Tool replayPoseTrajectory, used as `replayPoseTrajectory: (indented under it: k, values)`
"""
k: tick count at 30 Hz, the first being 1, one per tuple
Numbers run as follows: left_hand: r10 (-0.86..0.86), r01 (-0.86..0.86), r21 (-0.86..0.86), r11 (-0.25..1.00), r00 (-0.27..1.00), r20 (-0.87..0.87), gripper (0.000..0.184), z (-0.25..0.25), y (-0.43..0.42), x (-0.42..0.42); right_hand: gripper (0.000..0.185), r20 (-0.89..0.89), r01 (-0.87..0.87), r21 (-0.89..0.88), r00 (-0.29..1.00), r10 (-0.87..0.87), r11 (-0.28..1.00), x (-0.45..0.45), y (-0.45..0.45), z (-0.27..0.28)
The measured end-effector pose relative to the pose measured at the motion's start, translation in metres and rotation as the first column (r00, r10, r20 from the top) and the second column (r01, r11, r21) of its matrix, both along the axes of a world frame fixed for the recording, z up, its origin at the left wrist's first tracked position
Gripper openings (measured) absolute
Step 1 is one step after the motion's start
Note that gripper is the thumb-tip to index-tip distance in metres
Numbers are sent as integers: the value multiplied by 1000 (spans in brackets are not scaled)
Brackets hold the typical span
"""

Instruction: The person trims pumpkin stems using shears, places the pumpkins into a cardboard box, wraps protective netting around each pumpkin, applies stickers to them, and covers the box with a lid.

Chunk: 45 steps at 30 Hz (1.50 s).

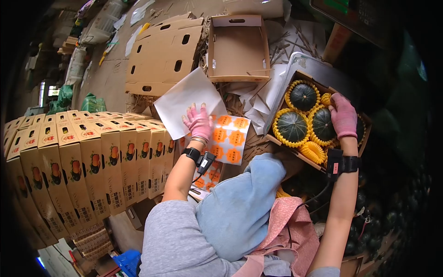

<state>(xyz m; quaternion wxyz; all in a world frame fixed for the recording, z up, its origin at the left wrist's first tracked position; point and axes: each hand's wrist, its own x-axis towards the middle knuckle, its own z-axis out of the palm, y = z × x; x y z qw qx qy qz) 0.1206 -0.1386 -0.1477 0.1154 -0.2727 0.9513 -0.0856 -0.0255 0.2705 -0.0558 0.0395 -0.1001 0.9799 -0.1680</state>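
My left hand [198, 122], in a pink glove with bare fingertips, lies with fingers spread on a blank white sheet [177, 104]. Beside and below it is a sheet of orange stickers [229, 138]. My right hand [344, 116], also gloved, is at the right side of an open cardboard box [295, 154]. Its fingers are bent close together beside a yellow foam net [326, 99]; what lies under the palm is hidden. Inside the box, dark green pumpkins [291, 127] sit in yellow foam nets. Another bunched foam net [312, 152] lies at the near edge.
The box stands over a grey plastic tray [299, 59]. An open cardboard tray [237, 51] and flattened cardboard [164, 51] lie ahead. Printed cartons [87, 161] stand in rows at left. Cardboard strips [307, 39] and loose paper litter the floor; dark pumpkins pile up at right.
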Motion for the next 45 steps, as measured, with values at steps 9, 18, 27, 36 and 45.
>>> replayPoseTrajectory:
  k: [9,18,27,36,45]
  values:
    - [763,367,792,488,263,-591,32,35,-3,-66,30,-289,37,222,957,30,974,29,-12,-14]
    - [579,470,844,-260,775,-254,83,79,121,-205,40,-291,-27,47,956,39,999,45,1,-17]
    - [-652,317,779,541,743,151,107,68,29,-61,23,-321,-61,-482,941,-111,874,141,-27,30]
    - [397,-221,479,850,866,-306,113,45,-13,86,18,70,-109,-764,966,251,636,182,-58,20]
    - [733,-36,734,-679,30,680,80,-2,-31,124,21,437,375,-759,900,-10,532,202,-27,0]
